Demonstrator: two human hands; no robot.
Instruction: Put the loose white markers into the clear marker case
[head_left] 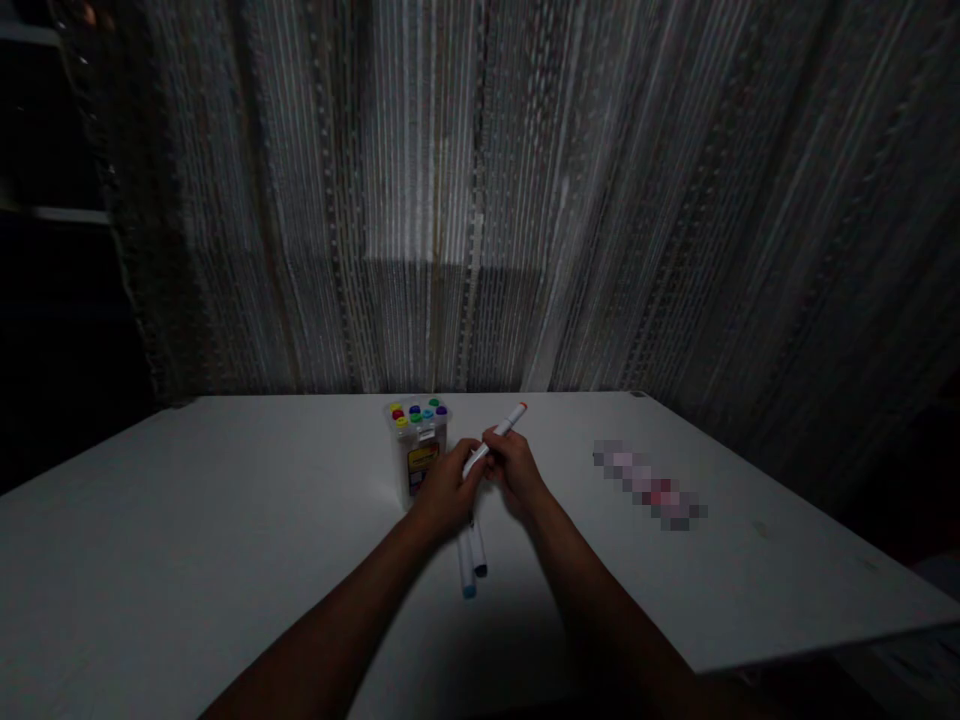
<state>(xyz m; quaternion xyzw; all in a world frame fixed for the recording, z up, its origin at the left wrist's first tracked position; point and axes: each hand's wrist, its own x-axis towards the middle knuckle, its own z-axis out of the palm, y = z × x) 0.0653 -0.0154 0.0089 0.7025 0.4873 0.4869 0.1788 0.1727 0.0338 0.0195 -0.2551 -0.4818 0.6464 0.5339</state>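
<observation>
Both my hands meet over the middle of a white table (187,520). My right hand (516,472) is closed round a white marker with an orange cap (504,430), which points up and to the right. My left hand (448,492) is closed too, its fingers at the lower end of that same marker. Just under the hands lie two more white markers (472,562) flat on the table, one blue-tipped, one dark-tipped. Behind my left hand stands a clear marker box (417,445) with several coloured caps showing at its top.
A blurred pinkish strip (651,485) lies on the table to the right. Pale string curtains (480,200) hang behind the table's far edge. The table's right edge drops off near the lower right. The room is dim.
</observation>
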